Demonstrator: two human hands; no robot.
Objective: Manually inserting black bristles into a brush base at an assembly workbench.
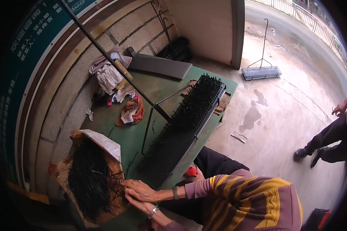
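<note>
My right hand (142,191), with a grey band at its wrist, lies over my left hand (139,205), which wears a silver bracelet or watch. Both are closed beside a brown paper sack (120,210). A heap of thin black wire-like pieces (88,177) fills the opened sack. Stray pieces reach the right fingertips, which appear pinched on some of them. The left fingers are partly covered, so their contents are hidden. Beyond my hands, a long black rack (162,154) with a rod handle (115,63) lies on the green table, its far half densely set with upright black pieces.
On the green table (100,133) lie a red-brown cloth bundle (130,111), crumpled rags (108,75) and a dark flat panel (160,66). Corrugated cardboard (222,103) sits beneath the rack's far end. A hooked mesh rack (261,72) stands on the floor; another person's legs (327,148) are at right.
</note>
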